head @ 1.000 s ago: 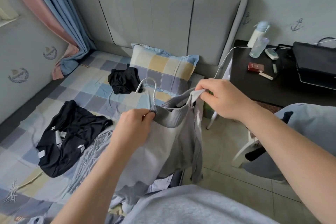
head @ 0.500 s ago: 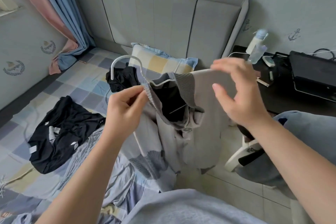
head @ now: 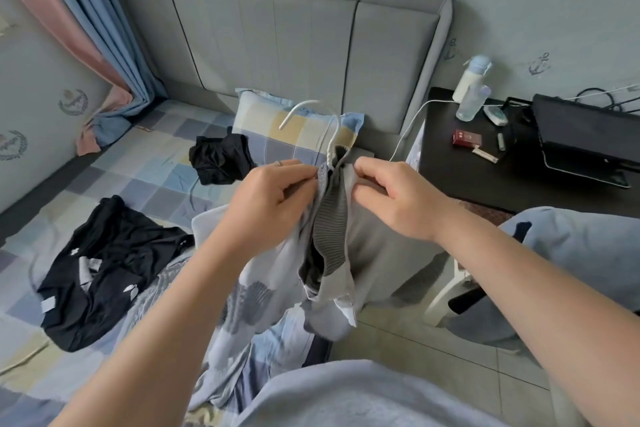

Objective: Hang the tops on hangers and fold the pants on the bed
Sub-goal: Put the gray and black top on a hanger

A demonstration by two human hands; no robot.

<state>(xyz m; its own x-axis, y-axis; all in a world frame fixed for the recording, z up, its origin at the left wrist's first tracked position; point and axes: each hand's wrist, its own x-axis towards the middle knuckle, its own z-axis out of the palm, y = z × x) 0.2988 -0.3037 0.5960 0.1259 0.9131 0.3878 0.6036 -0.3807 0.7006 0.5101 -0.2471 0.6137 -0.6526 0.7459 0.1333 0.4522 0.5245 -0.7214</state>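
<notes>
Pink and blue curtains (head: pixel 86 21) hang at the far left, bunched where the wall meets the bed (head: pixel 149 177). On its checked sheet a black garment with white tags (head: pixel 104 270) lies spread and crumpled. Further up, well apart from it, a smaller black garment (head: pixel 221 163) is heaped just beside the checked pillow (head: pixel 277 121), which leans on the grey padded headboard (head: pixel 311 45).

My left hand (head: pixel 273 198), with a ring (head: pixel 279 163) on one finger, has its fingers curled onto the left edge of the neck of a grey top (head: pixel 374 253) and pinches the cloth. Between my hands a white hanger (head: pixel 330 135) rises out of the ribbed collar (head: pixel 332 218), its hook curving up and to the left in front of the pillow. Its arms are hidden inside the fabric, so I cannot tell how they sit. My right hand (head: pixel 398 198) pinches the opposite edge of the neck, thumb and fingertips closed on it.

The top hangs from this grip over the side of the bed, and its lower part drapes against pale patterned bedding (head: pixel 263 305).

Further right, a black bedside table (head: pixel 485 184) carries a white bottle with a blue cap (head: pixel 469 80), a clear bottle (head: pixel 471 104), a red box (head: pixel 467 139) and a flat black device (head: pixel 588 135).
</notes>
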